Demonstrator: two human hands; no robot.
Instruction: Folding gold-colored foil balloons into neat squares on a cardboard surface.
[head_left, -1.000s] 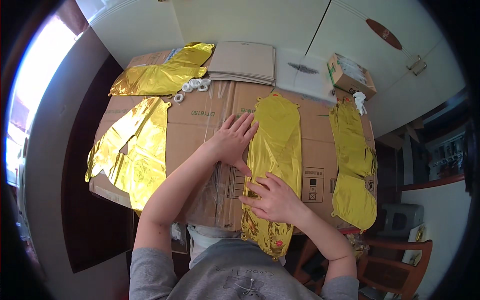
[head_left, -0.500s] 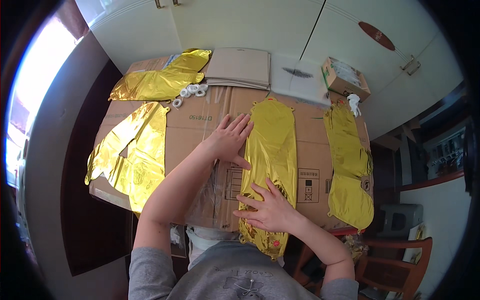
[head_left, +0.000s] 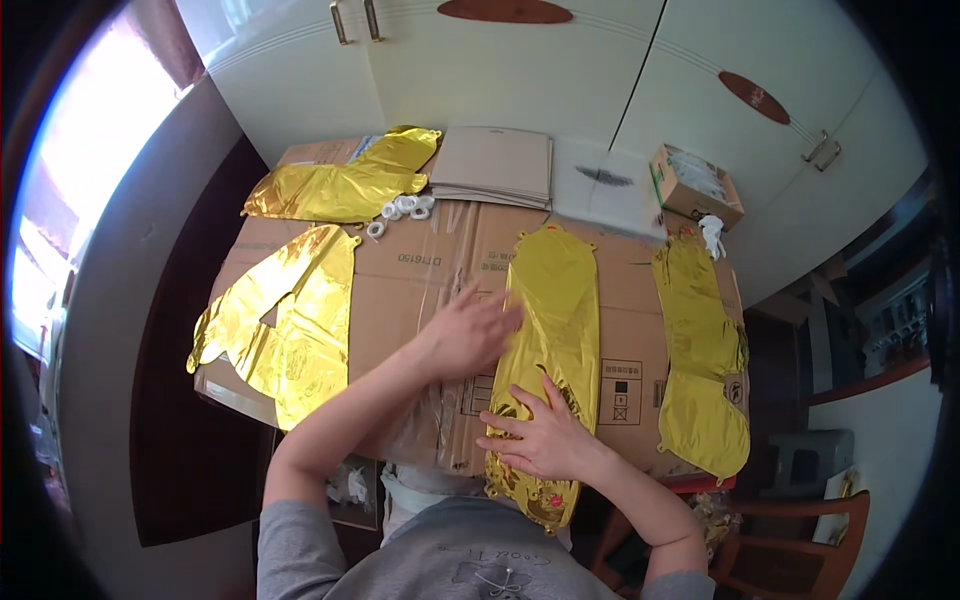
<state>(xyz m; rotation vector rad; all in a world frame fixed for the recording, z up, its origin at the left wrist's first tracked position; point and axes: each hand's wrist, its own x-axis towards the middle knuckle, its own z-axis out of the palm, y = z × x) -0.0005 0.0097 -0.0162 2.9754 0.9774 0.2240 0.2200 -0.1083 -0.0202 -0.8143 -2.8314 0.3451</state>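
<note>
At the near edge, a long gold foil piece (head_left: 555,290) runs lengthwise away from the person, its lower end sticking out past the cardboard-covered worktop (head_left: 400,290). A wooden chair (head_left: 795,545) stands by the near right corner, a grey stool (head_left: 805,465) just beyond it. The right hand (head_left: 540,438) lies on the foil's crinkled lower half, fingers spread wide, hiding part of it. Slightly farther, the left hand (head_left: 470,333) is blurred, fingers extended, over the foil's left edge; whether it touches cannot be told. An A-shaped foil piece (head_left: 318,320) lies well to the left, a narrow foil strip (head_left: 690,310) to the right. Farther back sit white rolls (head_left: 405,207), another foil piece (head_left: 330,190), stacked grey-brown boards (head_left: 495,165) and an open box (head_left: 700,185). Pale cabinet doors (head_left: 510,75) stand close behind the worktop.
</note>
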